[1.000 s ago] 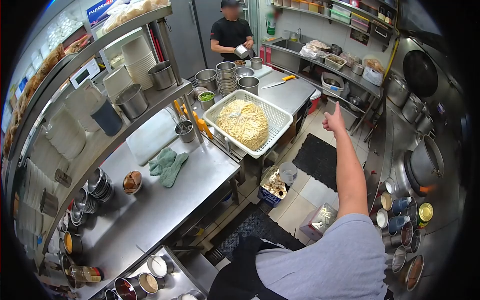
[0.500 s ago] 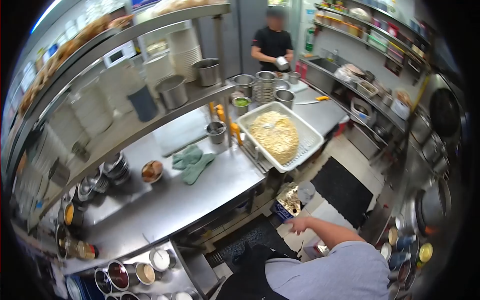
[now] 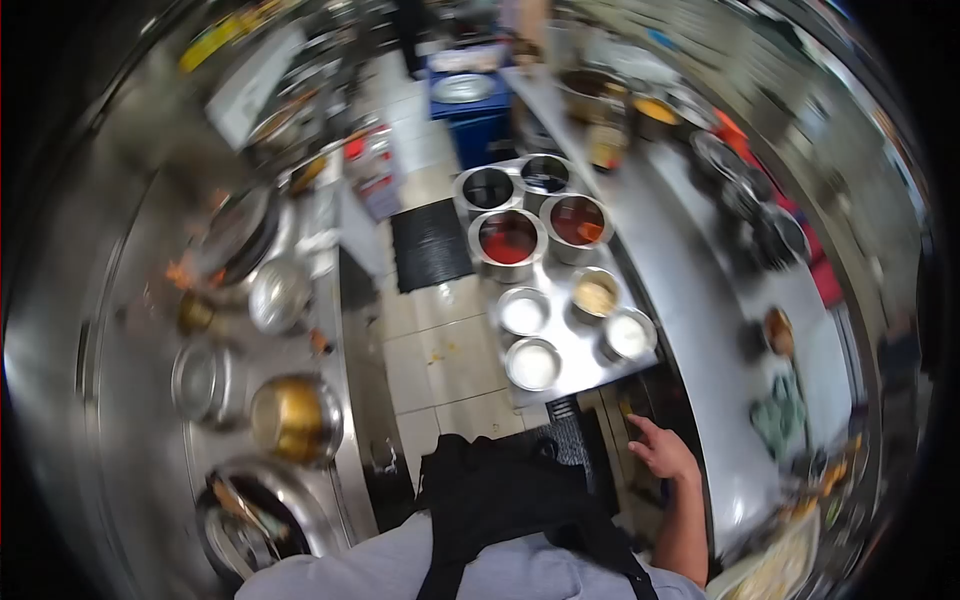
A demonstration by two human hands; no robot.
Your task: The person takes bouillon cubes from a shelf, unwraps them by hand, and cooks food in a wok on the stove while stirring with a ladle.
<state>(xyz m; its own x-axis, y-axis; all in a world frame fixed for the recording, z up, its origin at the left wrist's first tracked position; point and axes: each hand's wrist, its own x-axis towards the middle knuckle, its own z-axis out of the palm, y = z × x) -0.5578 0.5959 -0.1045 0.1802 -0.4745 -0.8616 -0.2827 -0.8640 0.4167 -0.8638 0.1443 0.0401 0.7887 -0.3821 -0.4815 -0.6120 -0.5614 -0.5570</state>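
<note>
Bare right hand [image 3: 662, 450] now: forefinger out, gripping nothing | nearby: round silvery metal pot [image 3: 629, 336], white contents | left hand: unseen, can't tell grip

black apron [image 3: 500, 490], grey shirt [image 3: 350, 568], white pot contents [image 3: 629, 336], red liquid [image 3: 507, 242], green cloth [image 3: 778, 418]
</note>
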